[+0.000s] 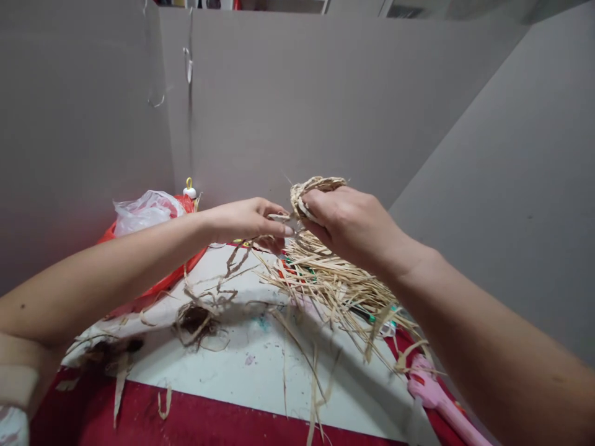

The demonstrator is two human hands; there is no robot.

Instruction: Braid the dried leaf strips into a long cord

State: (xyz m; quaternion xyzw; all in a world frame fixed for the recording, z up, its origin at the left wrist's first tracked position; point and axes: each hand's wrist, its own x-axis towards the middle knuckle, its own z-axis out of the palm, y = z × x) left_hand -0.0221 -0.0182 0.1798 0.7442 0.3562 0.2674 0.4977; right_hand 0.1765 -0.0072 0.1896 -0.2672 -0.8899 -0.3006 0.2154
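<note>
My right hand (356,223) is wrapped round a small woven straw piece (318,183), raised above the table; its rounded, braided edge shows over my fingers. My left hand (253,222) is just to the left, its fingers pinching a straw strand (279,217) that runs to the woven piece. A thin twisted straw cord (231,266) hangs below my left hand and trails down to a loose coil (198,319) on the table. Parts of the woven piece are hidden behind my right fingers.
A heap of dry straw (334,279) lies under my right hand. White sheet (186,371) covers part of the red tablecloth (153,412). Red plastic bag (170,282) with clear plastic (146,210) stands at left, a pink object (441,396) at right. Grey panels (279,99) enclose the table.
</note>
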